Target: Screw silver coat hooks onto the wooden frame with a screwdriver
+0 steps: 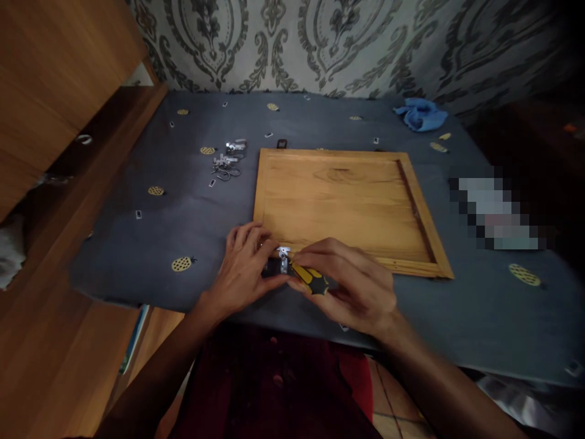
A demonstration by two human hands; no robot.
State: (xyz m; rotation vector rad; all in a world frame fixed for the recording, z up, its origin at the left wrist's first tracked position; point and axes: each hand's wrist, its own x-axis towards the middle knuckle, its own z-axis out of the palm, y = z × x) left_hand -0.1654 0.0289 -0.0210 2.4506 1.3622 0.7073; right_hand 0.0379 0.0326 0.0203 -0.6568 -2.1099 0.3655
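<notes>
A wooden panel with a raised frame (338,195) lies on the grey cloth with yellow pineapples. At its near left edge sits a small metal hinge (284,251), partly hidden by fingers. My right hand (356,286) pinches a yellow and black screwdriver (311,279), its tip end at the hinge. My left hand (244,262) is closed around the near left edge beside the hinge, thumb and fingers pressing the metal part there.
Metal hinges (226,161) lie in a small group left of the panel. A crumpled blue cloth (420,114) is at the back right. A wooden cabinet (59,73) stands at the left, a patterned wall (274,49) behind the table.
</notes>
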